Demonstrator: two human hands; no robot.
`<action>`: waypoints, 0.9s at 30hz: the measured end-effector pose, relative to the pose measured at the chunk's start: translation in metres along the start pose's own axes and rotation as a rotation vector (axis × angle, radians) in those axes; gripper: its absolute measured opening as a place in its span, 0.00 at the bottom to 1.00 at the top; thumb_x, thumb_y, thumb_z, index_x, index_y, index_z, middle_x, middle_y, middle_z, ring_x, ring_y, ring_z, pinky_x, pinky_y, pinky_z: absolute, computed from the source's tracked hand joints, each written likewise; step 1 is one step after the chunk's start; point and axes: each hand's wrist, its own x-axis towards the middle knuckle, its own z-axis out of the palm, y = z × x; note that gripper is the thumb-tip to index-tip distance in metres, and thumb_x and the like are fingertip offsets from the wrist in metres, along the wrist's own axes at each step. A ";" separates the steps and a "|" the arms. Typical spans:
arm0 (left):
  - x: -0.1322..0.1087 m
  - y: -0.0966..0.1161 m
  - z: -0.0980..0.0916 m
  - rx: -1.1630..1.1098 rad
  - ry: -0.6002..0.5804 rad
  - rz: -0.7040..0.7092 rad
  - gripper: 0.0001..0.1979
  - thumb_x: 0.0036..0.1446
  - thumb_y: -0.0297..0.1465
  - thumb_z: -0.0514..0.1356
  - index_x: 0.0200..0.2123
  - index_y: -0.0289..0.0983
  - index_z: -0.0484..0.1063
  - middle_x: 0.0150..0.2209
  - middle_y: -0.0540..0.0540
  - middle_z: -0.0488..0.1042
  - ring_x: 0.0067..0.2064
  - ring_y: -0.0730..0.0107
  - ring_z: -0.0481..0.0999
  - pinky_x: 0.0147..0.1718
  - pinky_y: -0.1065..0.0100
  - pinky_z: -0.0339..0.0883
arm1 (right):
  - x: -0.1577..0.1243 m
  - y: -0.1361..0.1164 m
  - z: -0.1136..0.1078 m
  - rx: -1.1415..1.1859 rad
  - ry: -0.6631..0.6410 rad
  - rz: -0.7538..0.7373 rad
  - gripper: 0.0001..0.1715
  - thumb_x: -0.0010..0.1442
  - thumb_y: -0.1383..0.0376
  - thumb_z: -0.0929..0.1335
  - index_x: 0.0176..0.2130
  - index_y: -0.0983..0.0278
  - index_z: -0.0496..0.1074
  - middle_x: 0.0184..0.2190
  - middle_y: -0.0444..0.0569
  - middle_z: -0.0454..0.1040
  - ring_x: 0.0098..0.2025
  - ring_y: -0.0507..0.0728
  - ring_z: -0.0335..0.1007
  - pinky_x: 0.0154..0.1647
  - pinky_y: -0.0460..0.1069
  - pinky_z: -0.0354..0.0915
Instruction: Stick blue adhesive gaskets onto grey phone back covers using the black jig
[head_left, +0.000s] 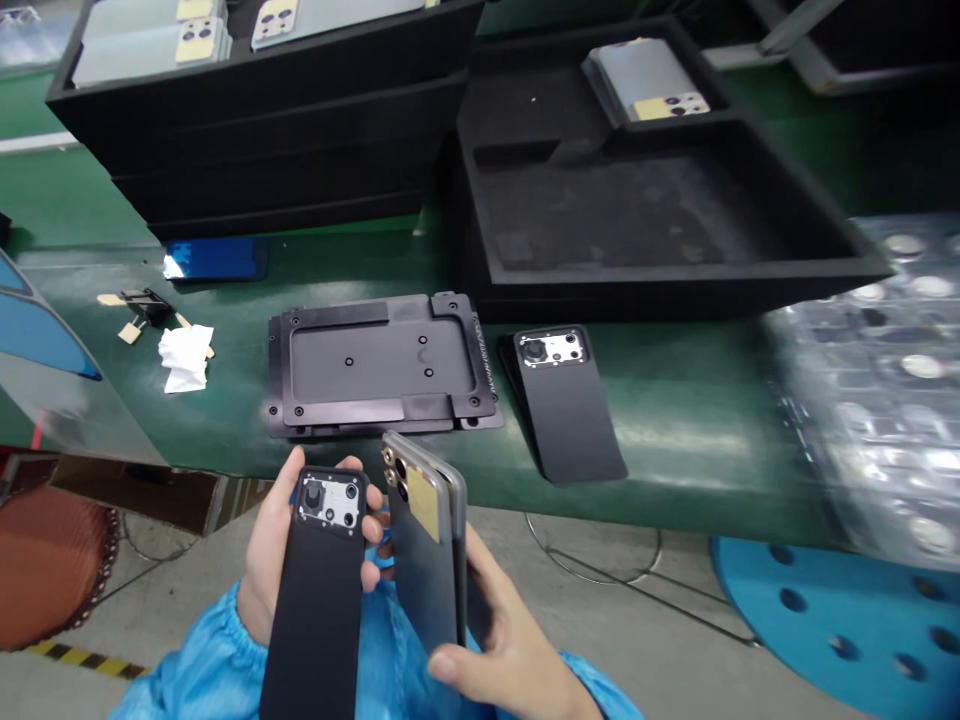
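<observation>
Btm ctr: L hand point(264, 560) grip wrapped round 1 blk cover point(319, 610); R hand point(517, 635) grip pinching 2 grey panels point(421, 570), which hide pt of R fingers. Ctr, on counter point(697, 430): min. 2 loose covers point(574, 425), overlapped; 1 fixture point(382, 365). Mid lt: 1 tissue point(184, 357), 1 blue panel point(214, 259). Upper rt: tray point(622, 215). Upper lt: tray stack point(285, 130), blocks view behind.

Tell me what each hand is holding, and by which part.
Left hand: a black phone panel, by its long edges near the camera end. Right hand: grey phone panels, around their lower part.
</observation>
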 end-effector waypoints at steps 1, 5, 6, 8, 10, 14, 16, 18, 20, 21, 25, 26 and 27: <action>0.000 0.000 -0.001 0.002 -0.024 -0.010 0.23 0.72 0.42 0.49 0.44 0.34 0.80 0.39 0.37 0.83 0.37 0.60 0.86 0.33 0.59 0.83 | 0.000 0.001 0.000 0.001 0.001 -0.002 0.44 0.56 0.50 0.79 0.66 0.46 0.64 0.65 0.53 0.68 0.60 0.67 0.72 0.59 0.62 0.72; 0.000 -0.001 -0.002 0.028 -0.062 -0.024 0.21 0.71 0.42 0.52 0.43 0.35 0.81 0.39 0.38 0.83 0.37 0.61 0.86 0.33 0.59 0.83 | 0.001 0.002 0.000 -0.001 0.012 -0.010 0.44 0.55 0.50 0.79 0.66 0.47 0.64 0.66 0.53 0.68 0.61 0.67 0.72 0.60 0.62 0.72; 0.000 -0.001 -0.002 0.036 -0.060 -0.023 0.21 0.71 0.42 0.53 0.43 0.35 0.81 0.38 0.38 0.83 0.37 0.61 0.86 0.32 0.59 0.83 | 0.001 0.002 0.001 -0.002 0.014 -0.009 0.44 0.56 0.50 0.79 0.66 0.47 0.64 0.66 0.54 0.68 0.61 0.67 0.72 0.60 0.62 0.72; 0.001 -0.001 -0.003 0.046 -0.056 -0.025 0.21 0.71 0.43 0.52 0.43 0.35 0.81 0.38 0.38 0.83 0.36 0.60 0.86 0.32 0.59 0.83 | 0.001 0.001 0.001 -0.002 0.021 -0.004 0.44 0.55 0.50 0.79 0.65 0.47 0.65 0.65 0.53 0.69 0.61 0.68 0.72 0.60 0.63 0.72; 0.002 -0.001 -0.005 0.051 -0.058 -0.026 0.23 0.71 0.43 0.51 0.43 0.35 0.81 0.38 0.38 0.83 0.37 0.59 0.86 0.32 0.59 0.82 | 0.001 0.000 0.001 -0.004 0.027 0.007 0.43 0.55 0.50 0.80 0.65 0.47 0.65 0.65 0.53 0.69 0.61 0.68 0.72 0.60 0.64 0.72; 0.004 -0.001 -0.010 0.069 -0.068 -0.033 0.25 0.71 0.45 0.49 0.44 0.35 0.80 0.37 0.39 0.82 0.36 0.58 0.85 0.31 0.59 0.81 | 0.001 0.000 0.000 -0.009 0.033 0.014 0.43 0.54 0.49 0.80 0.64 0.48 0.66 0.65 0.53 0.69 0.60 0.69 0.73 0.59 0.65 0.72; 0.004 0.000 -0.012 0.077 -0.086 -0.038 0.25 0.71 0.45 0.48 0.44 0.36 0.80 0.39 0.38 0.82 0.37 0.59 0.85 0.32 0.60 0.81 | 0.001 0.001 -0.001 -0.008 0.034 0.012 0.44 0.54 0.49 0.80 0.64 0.49 0.66 0.64 0.54 0.70 0.60 0.69 0.73 0.59 0.65 0.72; 0.005 0.000 -0.012 0.079 -0.097 -0.041 0.25 0.72 0.44 0.48 0.45 0.36 0.80 0.39 0.38 0.82 0.38 0.59 0.85 0.33 0.61 0.81 | 0.001 0.001 -0.001 -0.006 0.033 0.012 0.44 0.54 0.50 0.80 0.64 0.49 0.66 0.64 0.53 0.70 0.60 0.68 0.73 0.60 0.64 0.72; 0.005 -0.001 -0.012 0.081 -0.093 -0.035 0.24 0.72 0.44 0.48 0.45 0.36 0.80 0.39 0.38 0.83 0.38 0.59 0.85 0.32 0.60 0.81 | 0.001 0.001 -0.001 -0.005 0.034 0.015 0.44 0.54 0.50 0.80 0.65 0.48 0.65 0.64 0.53 0.70 0.60 0.67 0.73 0.60 0.63 0.72; 0.005 -0.001 -0.011 0.085 -0.087 -0.033 0.24 0.72 0.43 0.49 0.44 0.36 0.80 0.39 0.38 0.83 0.38 0.59 0.85 0.32 0.60 0.82 | 0.001 0.001 -0.001 -0.005 0.034 0.015 0.44 0.54 0.51 0.80 0.65 0.48 0.65 0.65 0.53 0.70 0.61 0.67 0.73 0.60 0.63 0.71; 0.006 -0.001 -0.007 0.086 -0.052 -0.029 0.22 0.71 0.43 0.51 0.43 0.36 0.81 0.37 0.39 0.83 0.35 0.60 0.85 0.29 0.60 0.82 | 0.000 0.001 -0.001 -0.005 0.033 0.019 0.43 0.55 0.50 0.80 0.64 0.47 0.65 0.65 0.52 0.69 0.61 0.67 0.72 0.60 0.64 0.71; 0.007 -0.001 -0.007 0.081 -0.047 -0.030 0.22 0.71 0.43 0.52 0.42 0.35 0.81 0.37 0.39 0.83 0.35 0.60 0.85 0.29 0.60 0.82 | 0.000 0.001 -0.001 -0.008 0.034 0.021 0.44 0.55 0.50 0.80 0.64 0.48 0.65 0.65 0.53 0.69 0.61 0.68 0.72 0.60 0.64 0.71; 0.007 -0.001 -0.006 0.075 -0.044 -0.031 0.21 0.71 0.42 0.52 0.42 0.35 0.81 0.37 0.39 0.83 0.35 0.60 0.86 0.29 0.60 0.82 | 0.000 0.001 -0.001 -0.011 0.035 0.022 0.44 0.54 0.50 0.80 0.64 0.49 0.65 0.65 0.54 0.69 0.61 0.68 0.72 0.60 0.64 0.71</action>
